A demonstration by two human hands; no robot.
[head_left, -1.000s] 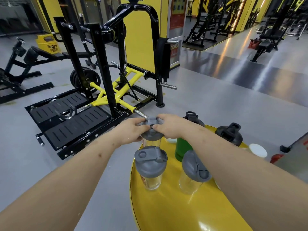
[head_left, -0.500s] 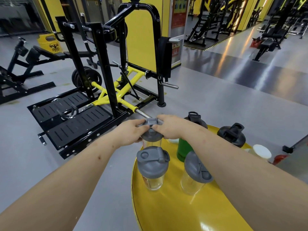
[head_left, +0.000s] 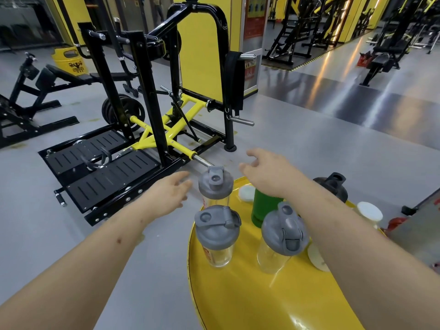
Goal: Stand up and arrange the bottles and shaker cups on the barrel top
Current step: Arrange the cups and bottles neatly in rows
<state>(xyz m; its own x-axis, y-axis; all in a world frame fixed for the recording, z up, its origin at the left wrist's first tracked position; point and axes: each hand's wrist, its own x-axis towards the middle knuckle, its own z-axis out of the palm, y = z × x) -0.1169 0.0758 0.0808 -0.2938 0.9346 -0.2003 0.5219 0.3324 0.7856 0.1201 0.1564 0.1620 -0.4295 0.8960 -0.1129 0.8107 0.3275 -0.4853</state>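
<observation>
On the yellow barrel top [head_left: 250, 296] three clear shaker cups with grey lids stand upright: a far one [head_left: 215, 185] at the rim, a near left one [head_left: 217, 234] and a near right one [head_left: 283, 235]. A green bottle [head_left: 262, 208] stands behind them, partly hidden by my right forearm. A black-lidded shaker [head_left: 332, 186] stands at the far right. My left hand [head_left: 170, 191] hovers open just left of the far cup. My right hand [head_left: 264, 170] hovers open to its right, above the green bottle. Neither hand touches anything.
White lids lie on the barrel top: one [head_left: 246, 192] beside the green bottle, one [head_left: 317, 257] under my right forearm; a white-capped container [head_left: 369, 211] stands at the right edge. A black and yellow gym machine [head_left: 152, 110] stands on the grey floor just beyond the barrel.
Both hands have let go of the far shaker cup's lid and moved apart, the left to the left, the right up and to the right. The cup stays upright.
</observation>
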